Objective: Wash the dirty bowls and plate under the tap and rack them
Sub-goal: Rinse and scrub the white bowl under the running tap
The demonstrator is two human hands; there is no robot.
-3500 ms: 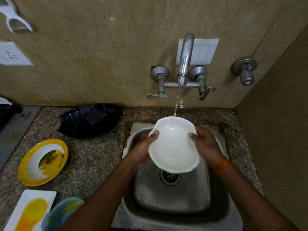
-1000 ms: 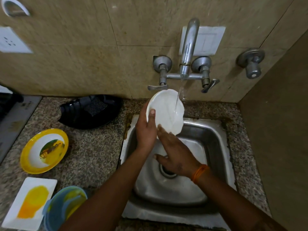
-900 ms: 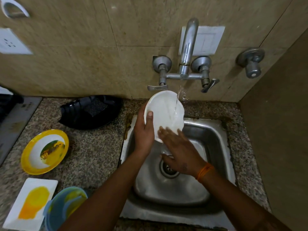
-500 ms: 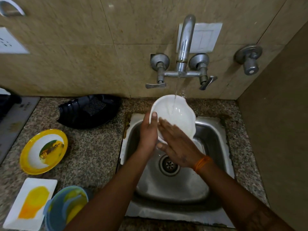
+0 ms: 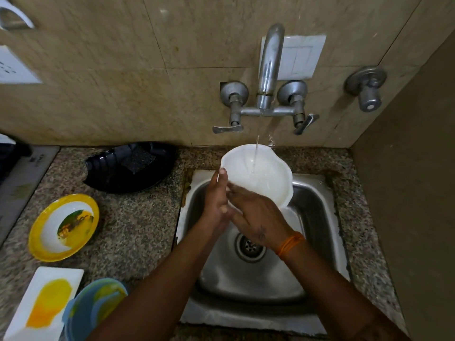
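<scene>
A white bowl [image 5: 261,175] is tilted under the running tap [image 5: 268,70], above the back of the steel sink [image 5: 317,242]. My left hand [image 5: 216,200] grips its left rim with the thumb on the inside. My right hand [image 5: 258,212] lies with straight fingers pressed on the bowl's lower inside. Water falls into the bowl. On the counter at left stand a dirty yellow-rimmed bowl [image 5: 64,227], a stained white rectangular plate [image 5: 46,301] and a blue bowl [image 5: 96,308] with yellow stains.
A black tray [image 5: 130,168] with a dark scrub pad sits on the granite counter behind the dirty dishes. A separate valve [image 5: 366,89] juts from the wall at right. A side wall bounds the counter on the right.
The bowl went from held flat by both hands to upright, then tilted back under the stream. My right hand left the rim and now rubs the bowl's inside.
</scene>
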